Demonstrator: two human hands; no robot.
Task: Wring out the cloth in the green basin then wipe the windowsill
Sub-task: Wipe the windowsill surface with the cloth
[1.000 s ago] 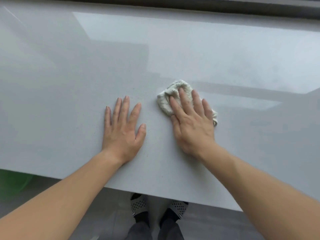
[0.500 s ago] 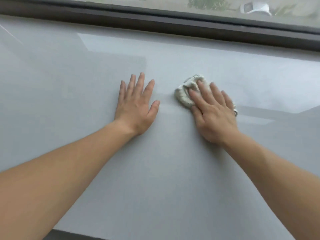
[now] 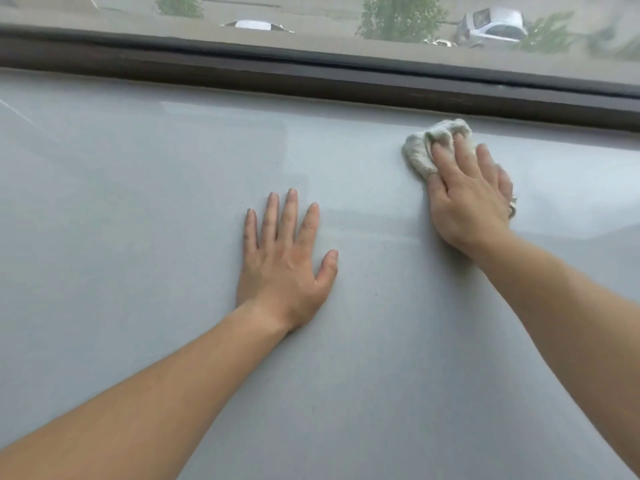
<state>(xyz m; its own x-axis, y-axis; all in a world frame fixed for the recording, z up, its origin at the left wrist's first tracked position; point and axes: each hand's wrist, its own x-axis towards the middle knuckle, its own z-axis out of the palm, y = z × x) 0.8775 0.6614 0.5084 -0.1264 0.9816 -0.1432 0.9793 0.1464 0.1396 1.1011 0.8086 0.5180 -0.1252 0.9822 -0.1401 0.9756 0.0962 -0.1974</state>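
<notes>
A crumpled off-white cloth (image 3: 420, 150) lies on the wide pale grey windowsill (image 3: 138, 209), close to the dark window frame. My right hand (image 3: 467, 199) presses flat on the cloth with straight fingers, covering its near part. My left hand (image 3: 284, 258) rests palm down on the bare sill, fingers spread, to the left of and nearer than the cloth. The green basin is out of view.
The dark brown window frame (image 3: 311, 77) runs along the sill's far edge, just beyond the cloth. Through the glass above it are trees and parked cars (image 3: 491, 26). The sill stretches bare to the left and toward me.
My right hand has pushed the cloth away from me to the window frame. My left hand stays flat on the sill. The view has tilted up; the sill's near edge and basin dropped out.
</notes>
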